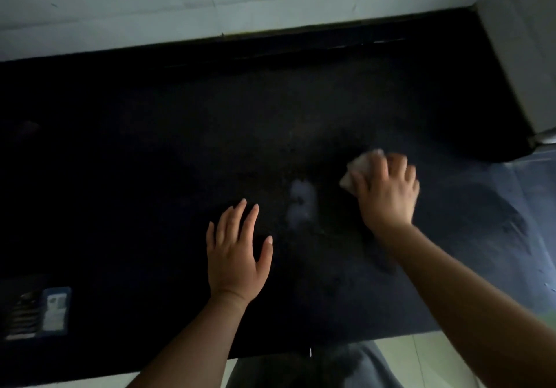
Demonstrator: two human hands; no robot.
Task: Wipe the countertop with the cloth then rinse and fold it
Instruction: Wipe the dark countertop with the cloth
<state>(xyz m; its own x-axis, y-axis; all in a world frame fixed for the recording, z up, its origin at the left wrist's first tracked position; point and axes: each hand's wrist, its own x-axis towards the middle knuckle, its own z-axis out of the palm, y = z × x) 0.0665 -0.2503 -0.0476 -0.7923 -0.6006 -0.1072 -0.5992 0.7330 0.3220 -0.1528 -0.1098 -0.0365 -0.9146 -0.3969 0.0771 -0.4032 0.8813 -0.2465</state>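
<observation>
A dark, nearly black countertop [156, 158] fills most of the view. My right hand [386, 190] presses a small pale cloth [359, 166] flat onto the counter at right of centre; only the cloth's left and upper edges show past my fingers. My left hand [237, 252] lies flat on the counter with fingers spread, holding nothing, a short way left of the cloth. Between the two hands a pale wet sheen [302, 204] glints on the surface.
A white tiled wall [180, 5] runs along the back. At the right, a grey-white block [523, 53] stands against the counter's end. Striped reflections [39, 312] show at the lower left. The counter's front edge and pale floor [400, 357] lie below.
</observation>
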